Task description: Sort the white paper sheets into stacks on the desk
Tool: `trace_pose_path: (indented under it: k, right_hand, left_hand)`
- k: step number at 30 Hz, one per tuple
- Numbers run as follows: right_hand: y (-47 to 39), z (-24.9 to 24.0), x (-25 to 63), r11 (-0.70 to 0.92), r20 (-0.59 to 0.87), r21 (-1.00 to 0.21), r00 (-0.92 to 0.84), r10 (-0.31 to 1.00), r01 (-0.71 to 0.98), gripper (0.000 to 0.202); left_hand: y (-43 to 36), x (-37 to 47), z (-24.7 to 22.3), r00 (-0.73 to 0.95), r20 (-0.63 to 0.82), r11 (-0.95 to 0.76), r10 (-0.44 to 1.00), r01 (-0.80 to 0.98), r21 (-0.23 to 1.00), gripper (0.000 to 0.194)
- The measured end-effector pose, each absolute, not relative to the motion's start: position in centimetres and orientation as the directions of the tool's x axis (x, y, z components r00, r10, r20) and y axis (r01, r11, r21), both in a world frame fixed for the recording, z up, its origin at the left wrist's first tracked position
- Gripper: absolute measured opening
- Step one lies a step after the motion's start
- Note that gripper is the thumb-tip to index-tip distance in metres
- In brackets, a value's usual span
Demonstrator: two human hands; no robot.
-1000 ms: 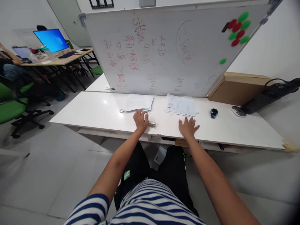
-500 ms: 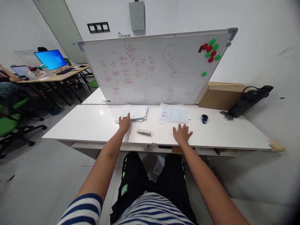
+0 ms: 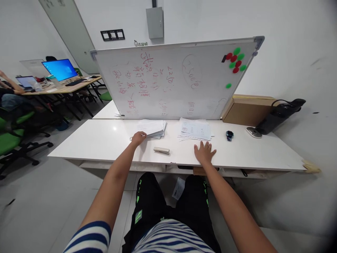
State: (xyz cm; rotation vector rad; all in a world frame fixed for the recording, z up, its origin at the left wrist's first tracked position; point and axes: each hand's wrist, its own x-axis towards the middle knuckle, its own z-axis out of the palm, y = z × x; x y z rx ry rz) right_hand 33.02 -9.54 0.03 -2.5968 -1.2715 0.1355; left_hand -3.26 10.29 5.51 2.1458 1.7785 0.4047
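Note:
My left hand [image 3: 138, 138] is at the near left corner of the left stack of papers [image 3: 153, 128], thumb and fingers closed on the edge of the top sheet, which is slightly raised there. How many sheets are in the pinch I cannot tell. My right hand [image 3: 204, 153] lies flat on the white desk [image 3: 100, 140], fingers spread, holding nothing. Just beyond its fingertips rests the right stack of papers [image 3: 195, 128], printed and loosely fanned. Between my hands, nearer the desk's front edge, is a pale stapler [image 3: 161, 150].
A whiteboard [image 3: 168, 80] with red writing and round magnets leans behind the papers. At the right are a watch [image 3: 229, 135], a mouse [image 3: 254, 132], a black bottle [image 3: 280, 115] and a cardboard box [image 3: 244, 109]. A person [image 3: 10, 93] sits at a table far left.
My left hand has gone from pointing fingers over the left stack to pinching its corner, lifting the paper edge a little. My right hand stays flat. The view has tilted slightly.

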Motion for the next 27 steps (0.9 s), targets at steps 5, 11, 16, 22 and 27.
trace_pose_path:
  k: [5, 11, 16, 22, 27]
  right_hand:
    - [-9.5, 0.1, 33.0, -0.599, 0.017, -0.245, 0.621, 0.783, 0.762, 0.067]
    - [-9.6, 0.1, 33.0, -0.588, 0.028, -0.246, 0.612, 0.790, 0.771, 0.068]
    - [-9.6, 0.2, 33.0, -0.595, 0.018, -0.242, 0.617, 0.787, 0.766, 0.068]
    - [-9.7, 0.0, 33.0, -0.586, 0.042, -0.246, 0.613, 0.789, 0.772, 0.068]
    - [-9.6, 0.1, 33.1, -0.587, 0.035, -0.249, 0.613, 0.790, 0.771, 0.069]
  left_hand:
    - [11.9, -3.9, 5.3, 0.242, -0.037, -0.204, 0.970, 0.883, 0.423, 0.030]
    - [12.4, -3.9, 5.1, 0.282, -0.043, -0.245, 0.959, 0.892, 0.381, 0.033]
    - [12.4, -3.9, 5.0, 0.320, -0.053, -0.295, 0.946, 0.915, 0.274, 0.035]
    - [12.0, -3.9, 5.0, 0.336, -0.042, -0.315, 0.941, 0.914, 0.254, 0.042]
    - [12.1, -4.1, 5.1, 0.337, -0.012, -0.316, 0.941, 0.892, 0.323, 0.060]
